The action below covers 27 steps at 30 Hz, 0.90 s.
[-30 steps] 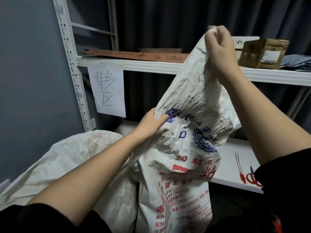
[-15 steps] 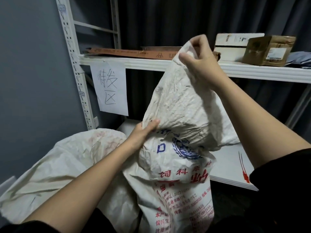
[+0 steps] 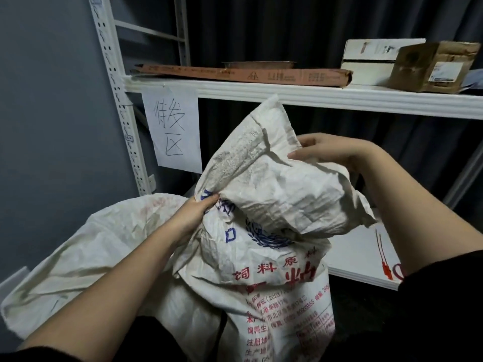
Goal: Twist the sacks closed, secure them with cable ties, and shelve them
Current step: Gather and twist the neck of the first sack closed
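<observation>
A white woven sack (image 3: pixel 271 259) with blue and red print stands in front of me, its loose top folded over to the right. My left hand (image 3: pixel 194 214) grips the sack's left side at the neck. Higher up on the right, my right hand (image 3: pixel 326 151) holds the crumpled top fabric. A second, plain white sack (image 3: pixel 99 246) lies slumped at the lower left. Red cable ties (image 3: pixel 384 259) lie on the lower white shelf (image 3: pixel 360 254) at the right.
A white metal rack upright (image 3: pixel 115 82) stands on the left beside a grey wall. The upper shelf (image 3: pixel 313 96) carries a long flat carton (image 3: pixel 248 73), a white box (image 3: pixel 376 54) and a brown carton (image 3: pixel 433 66). A handwritten paper sign (image 3: pixel 172 129) hangs from its edge.
My right hand has come down from above the upper shelf to below it, folding the sack's top over. My left hand stays at the neck.
</observation>
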Each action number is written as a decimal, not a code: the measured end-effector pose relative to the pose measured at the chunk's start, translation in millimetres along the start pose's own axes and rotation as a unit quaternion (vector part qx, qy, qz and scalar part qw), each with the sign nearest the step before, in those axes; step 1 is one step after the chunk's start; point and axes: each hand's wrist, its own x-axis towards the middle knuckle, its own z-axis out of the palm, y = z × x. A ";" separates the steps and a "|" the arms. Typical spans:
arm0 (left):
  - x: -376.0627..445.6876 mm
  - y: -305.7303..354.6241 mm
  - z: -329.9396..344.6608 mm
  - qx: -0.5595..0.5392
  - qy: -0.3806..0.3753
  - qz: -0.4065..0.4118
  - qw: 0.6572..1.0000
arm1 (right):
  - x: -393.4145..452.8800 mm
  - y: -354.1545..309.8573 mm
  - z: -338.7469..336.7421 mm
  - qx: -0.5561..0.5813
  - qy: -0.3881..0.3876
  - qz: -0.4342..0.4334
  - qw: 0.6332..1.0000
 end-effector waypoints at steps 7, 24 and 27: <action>7.7 -0.8 6.1 0.070 0.008 0.017 0.997 | 17.7 -5.2 0.5 -0.301 0.220 -0.063 0.926; -11.3 4.3 62.3 0.048 -0.025 0.090 0.995 | 19.9 -46.9 49.0 -0.213 0.483 -0.293 0.797; -9.5 -1.4 70.5 0.175 -0.048 0.149 0.972 | 19.6 -62.5 50.4 -0.200 0.448 -0.304 0.817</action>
